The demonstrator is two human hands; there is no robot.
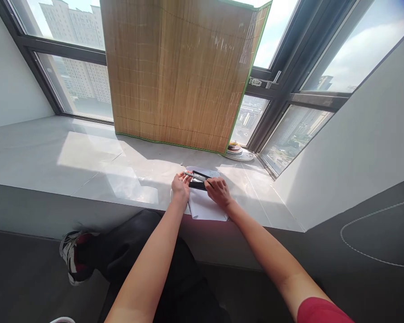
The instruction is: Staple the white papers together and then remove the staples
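My left hand (181, 186) is turned partly palm up, and its fingers meet the left end of a slim silver, pen-like object (195, 176). The right end of that object lies in the closed fingers of my right hand (218, 190). Its exact kind is too small to make out. Just beneath it, between both hands, is a black case (198, 185) that looks open. White paper sheets (207, 207) lie under the case and hands, reaching the front edge of the sill.
A pale window sill (97, 179) runs below the windows. A bamboo blind (182, 76) with green edging hangs in front of me. Behind its lower right corner sits a stack of plates (235, 151). A beaded cord (357, 251) loops at the right.
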